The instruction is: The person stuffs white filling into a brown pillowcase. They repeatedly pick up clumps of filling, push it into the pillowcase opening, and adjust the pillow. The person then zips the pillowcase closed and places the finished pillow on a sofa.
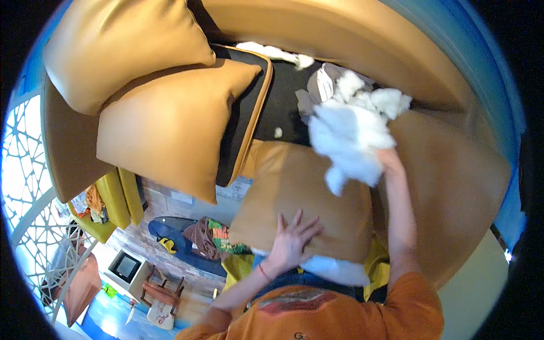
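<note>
A blurred clump of white fibre stuffing (355,140) is in my right hand (387,160), above the far right corner of a brown cushion (293,191) that lies before me. My left hand (293,242), a red string on its wrist, lies with spread fingers on the near part of this cushion. More white stuffing (384,101) and a grey-brown cloth (314,89) lie beyond, on the sofa's black base (284,100). White fabric (335,270) shows under the cushion's near edge.
Two tan cushions (170,127) lean at the left over an upturned seat cushion with a black underside (240,114). The sofa's backrest (331,25) curves behind. At lower left are a yellow-green chair (106,208), a blue mat (178,242) with cloths, and a wooden stool (163,291).
</note>
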`<control>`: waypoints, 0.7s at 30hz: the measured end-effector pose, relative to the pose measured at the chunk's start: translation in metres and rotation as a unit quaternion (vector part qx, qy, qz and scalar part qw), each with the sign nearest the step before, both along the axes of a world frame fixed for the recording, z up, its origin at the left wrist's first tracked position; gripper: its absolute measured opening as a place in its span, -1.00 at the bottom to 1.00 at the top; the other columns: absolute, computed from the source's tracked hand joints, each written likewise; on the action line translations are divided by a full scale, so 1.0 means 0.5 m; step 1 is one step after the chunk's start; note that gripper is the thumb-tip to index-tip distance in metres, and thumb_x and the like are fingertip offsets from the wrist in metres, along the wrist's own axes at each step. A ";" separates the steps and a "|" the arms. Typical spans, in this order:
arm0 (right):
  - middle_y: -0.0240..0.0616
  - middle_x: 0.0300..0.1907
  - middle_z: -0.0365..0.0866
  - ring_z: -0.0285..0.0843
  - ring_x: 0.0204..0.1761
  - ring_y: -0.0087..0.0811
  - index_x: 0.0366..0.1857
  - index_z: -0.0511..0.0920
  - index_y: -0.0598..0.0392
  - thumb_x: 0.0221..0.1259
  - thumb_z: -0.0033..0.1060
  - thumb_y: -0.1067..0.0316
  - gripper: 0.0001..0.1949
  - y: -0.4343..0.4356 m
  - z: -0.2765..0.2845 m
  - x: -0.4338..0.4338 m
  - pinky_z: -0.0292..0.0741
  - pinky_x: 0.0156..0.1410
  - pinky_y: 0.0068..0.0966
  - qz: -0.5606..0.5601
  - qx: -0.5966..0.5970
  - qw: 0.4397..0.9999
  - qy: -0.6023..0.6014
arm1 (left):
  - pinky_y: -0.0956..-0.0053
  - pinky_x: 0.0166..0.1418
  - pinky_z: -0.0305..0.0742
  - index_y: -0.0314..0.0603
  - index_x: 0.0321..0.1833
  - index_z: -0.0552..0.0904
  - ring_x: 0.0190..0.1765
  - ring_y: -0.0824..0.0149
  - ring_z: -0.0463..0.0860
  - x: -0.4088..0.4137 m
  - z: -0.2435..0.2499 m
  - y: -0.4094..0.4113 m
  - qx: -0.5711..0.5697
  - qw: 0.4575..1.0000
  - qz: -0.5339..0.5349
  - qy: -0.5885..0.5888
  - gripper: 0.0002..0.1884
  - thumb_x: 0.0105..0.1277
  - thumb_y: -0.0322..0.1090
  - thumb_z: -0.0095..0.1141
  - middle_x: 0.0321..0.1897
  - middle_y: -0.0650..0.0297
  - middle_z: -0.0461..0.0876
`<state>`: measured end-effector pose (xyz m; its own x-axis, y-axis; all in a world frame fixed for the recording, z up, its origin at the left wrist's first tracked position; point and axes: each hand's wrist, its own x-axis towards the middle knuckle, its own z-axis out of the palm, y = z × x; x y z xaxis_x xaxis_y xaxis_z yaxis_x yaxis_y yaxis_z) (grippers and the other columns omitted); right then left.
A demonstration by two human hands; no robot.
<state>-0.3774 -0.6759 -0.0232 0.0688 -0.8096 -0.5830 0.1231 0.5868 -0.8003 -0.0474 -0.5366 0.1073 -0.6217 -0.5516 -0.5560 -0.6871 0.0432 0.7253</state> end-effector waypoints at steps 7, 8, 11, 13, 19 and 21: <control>-0.26 0.28 0.57 0.55 0.23 -0.37 0.38 0.47 0.06 0.39 0.26 0.12 -0.47 0.260 0.331 -0.036 0.48 0.40 -0.32 0.006 0.292 0.956 0.018 | 0.13 0.09 0.64 -0.16 0.06 0.71 0.00 -0.11 0.72 -0.067 -0.002 -0.152 -0.059 0.987 0.062 0.138 -0.61 0.12 -0.35 0.32 0.01 0.00 0.72; -0.27 0.30 0.55 0.52 0.26 -0.37 0.39 0.48 0.02 0.41 0.21 0.09 -0.48 0.295 0.369 -0.014 0.43 0.45 -0.27 -0.019 0.334 0.941 -0.040 | 0.19 -0.05 0.70 -0.22 0.00 0.73 -0.15 -0.10 0.76 -0.080 -0.004 -0.172 -0.016 0.990 0.053 0.126 -0.67 0.13 -0.38 0.30 -0.14 -0.05 0.76; 0.02 0.19 0.63 0.58 0.27 0.04 0.27 0.52 0.10 -0.05 0.55 0.02 -0.26 0.346 0.366 0.113 0.47 0.38 -0.13 0.329 -0.139 0.922 0.147 | 0.20 0.10 0.65 -0.26 -0.02 0.76 -0.02 -0.07 0.77 -0.115 -0.002 -0.190 -0.073 0.958 0.104 0.259 -0.71 0.19 -0.41 0.29 -0.04 -0.05 0.76; -0.01 0.04 0.70 0.64 0.17 0.06 0.14 0.55 0.13 -0.13 0.57 0.24 -0.37 0.370 0.334 0.188 0.55 0.25 -0.13 0.304 -0.093 0.937 0.146 | 0.17 0.20 0.63 -0.23 0.04 0.75 0.06 -0.06 0.75 -0.131 0.006 -0.174 -0.105 0.969 0.080 0.207 -0.70 0.24 -0.45 0.24 0.02 -0.01 0.76; 0.04 0.10 0.66 0.59 0.21 0.07 0.16 0.54 0.14 -0.05 0.49 0.25 -0.41 0.322 0.128 0.272 0.49 0.31 -0.11 0.045 0.000 0.917 0.395 | 0.02 0.43 0.51 -0.14 0.14 0.71 0.27 -0.04 0.65 -0.141 0.031 -0.108 -0.154 0.975 0.064 0.145 -0.61 0.25 -0.57 0.14 0.11 0.11 0.74; 0.05 0.12 0.64 0.58 0.23 0.07 0.17 0.54 0.15 -0.01 0.46 0.23 -0.42 0.295 0.063 0.281 0.48 0.33 -0.10 0.012 0.011 0.912 0.410 | 0.03 0.41 0.52 -0.15 0.12 0.72 0.26 -0.04 0.66 -0.141 0.036 -0.099 -0.173 0.969 0.078 0.159 -0.63 0.29 -0.61 0.12 0.09 0.10 0.75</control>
